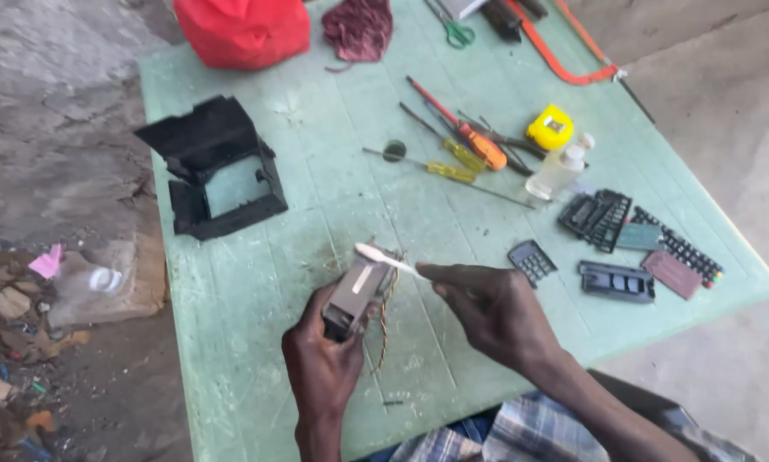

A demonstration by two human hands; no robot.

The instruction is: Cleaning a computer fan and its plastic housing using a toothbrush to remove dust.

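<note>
The left hand (320,364) grips a small grey electronic module (356,295) from below, fingers wrapped tight around its lower end, near the counter's (316,197) front edge; twisted coloured wires (386,321) dangle from it; the right hand (491,308) pinches a white toothbrush (389,259), its head touching the module's top. The module looks light and rigid, best held by its casing sides, since the wires seem fragile. Farther back lie screwdrivers (457,141) at centre, a black plastic housing (218,167) by the left edge, dark keypad parts (624,248) toward the right corner, and a red bag (243,30) at the far edge.
</note>
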